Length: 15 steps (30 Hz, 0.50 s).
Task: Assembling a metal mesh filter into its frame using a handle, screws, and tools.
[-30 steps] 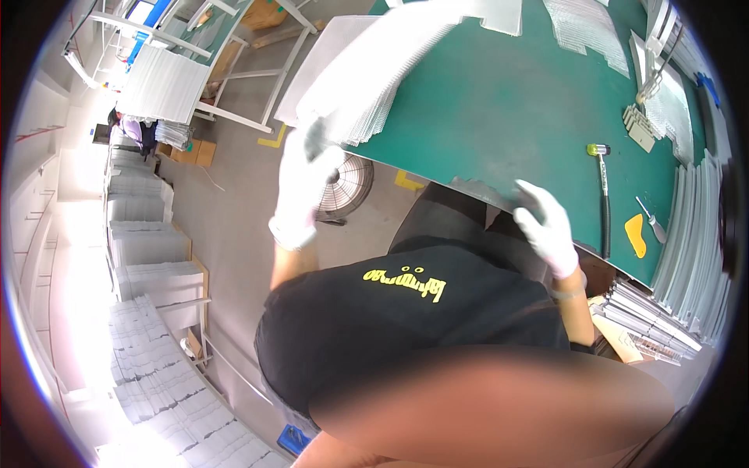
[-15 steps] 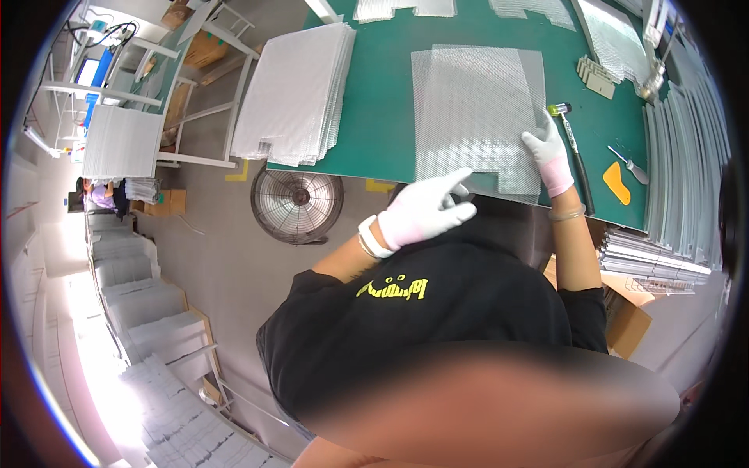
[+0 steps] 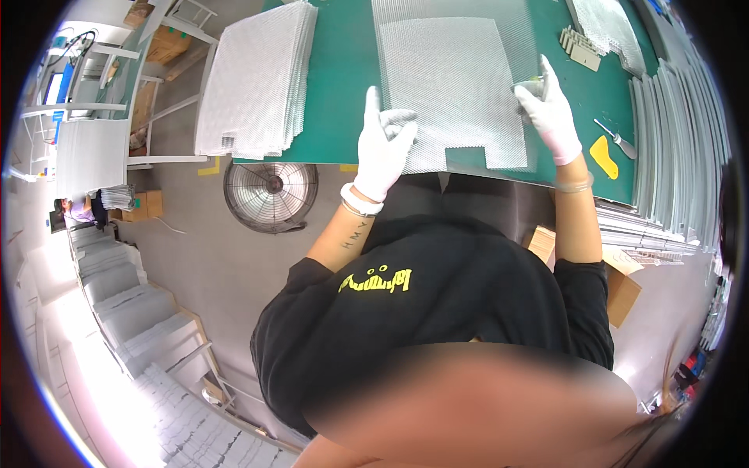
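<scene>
Right now, the notched mesh sheet (image 3: 449,82) lies flat on the green table (image 3: 339,117), its cut-out (image 3: 466,159) on the near edge. A second mesh layer (image 3: 521,47) shows past the sheet's far and right edges; I can't make out which lies on top. The left hand (image 3: 382,152), in a white glove, is at the sheet's near left edge: index finger straight out along that side, thumb and other fingers turned in over the mesh, the thumb well parted from the index. The right hand (image 3: 550,117), gloved too, is by the sheet's right edge, index stretched forward, thumb swung wide toward the mesh. Both look loosely spread, and from here I can't tell whether any fingertip presses on it. Left of the sheet sits a thick stack of mesh sheets (image 3: 253,78). To its right lie a flat yellow piece (image 3: 603,157), a screwdriver (image 3: 622,146) and, farther up, some pale blocks (image 3: 583,54); past them, grey panels (image 3: 675,132) stand in a row. Down on the sheet's left is a round floor fan (image 3: 269,195).
</scene>
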Tool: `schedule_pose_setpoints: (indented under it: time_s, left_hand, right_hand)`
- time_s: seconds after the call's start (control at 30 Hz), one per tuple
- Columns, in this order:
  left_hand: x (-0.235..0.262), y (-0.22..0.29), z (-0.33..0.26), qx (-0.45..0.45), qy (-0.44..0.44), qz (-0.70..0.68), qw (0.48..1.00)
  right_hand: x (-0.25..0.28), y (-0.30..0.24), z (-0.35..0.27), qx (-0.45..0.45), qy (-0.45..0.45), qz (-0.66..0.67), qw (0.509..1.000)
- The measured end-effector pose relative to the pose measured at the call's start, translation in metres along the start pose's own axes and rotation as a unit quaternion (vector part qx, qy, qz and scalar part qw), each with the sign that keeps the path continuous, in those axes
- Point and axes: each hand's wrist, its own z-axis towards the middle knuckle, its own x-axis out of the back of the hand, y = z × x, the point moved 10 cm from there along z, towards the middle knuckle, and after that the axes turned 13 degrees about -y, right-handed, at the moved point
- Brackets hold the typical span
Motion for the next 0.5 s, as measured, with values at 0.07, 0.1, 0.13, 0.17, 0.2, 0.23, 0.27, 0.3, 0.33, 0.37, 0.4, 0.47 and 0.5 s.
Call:
schedule_pose_setpoints:
  time_s: [0.07,0.1,0.13,0.17,0.2,0.23,0.27,0.3,0.33,0.37,0.4,0.47,0.5]
  left_hand:
    - [0.004,0.011,-0.008,-0.045,0.054,0.200,0.977]
    - [0.002,0.011,-0.013,-0.023,0.068,0.211,0.975]
    - [0.004,0.004,-0.014,-0.019,0.069,0.210,0.975]
    - [0.003,0.008,-0.013,-0.037,0.057,0.318,0.946]
    - [-0.003,0.010,-0.014,-0.055,0.044,0.422,0.904]
    - [-0.003,0.006,-0.014,-0.052,0.044,0.423,0.904]
    - [-0.003,0.004,-0.013,-0.021,0.052,0.406,0.912]
    - [-0.001,-0.001,-0.014,0.010,0.060,0.389,0.919]
    - [-0.002,-0.003,-0.013,0.013,0.058,0.390,0.919]
    - [-0.002,-0.001,-0.011,0.000,0.064,0.425,0.903]
    - [-0.003,0.002,-0.010,-0.013,0.070,0.458,0.886]
    - [-0.004,0.002,-0.007,-0.014,0.067,0.471,0.880]
    - [-0.006,0.003,-0.006,-0.015,0.066,0.482,0.874]
  right_hand:
    - [0.003,-0.003,-0.005,0.016,0.054,-0.187,0.981]
    - [0.002,-0.005,-0.007,0.015,0.069,-0.225,0.972]
    - [0.001,-0.001,-0.007,0.012,0.066,-0.224,0.972]
    - [0.000,0.000,-0.007,0.018,0.077,-0.252,0.965]
    - [0.000,0.000,-0.006,0.025,0.087,-0.278,0.956]
    - [0.000,0.004,-0.005,0.023,0.086,-0.277,0.957]
    - [0.001,0.007,-0.004,0.029,0.090,-0.290,0.952]
    - [0.001,0.009,-0.002,0.036,0.095,-0.303,0.948]
    - [0.001,0.012,-0.001,0.034,0.094,-0.301,0.948]
    - [0.001,0.014,0.002,0.034,0.093,-0.300,0.949]
    - [0.000,0.016,0.004,0.033,0.092,-0.299,0.949]
    - [-0.002,0.019,0.008,0.035,0.093,-0.314,0.944]
    - [-0.003,0.019,0.008,0.038,0.094,-0.330,0.939]
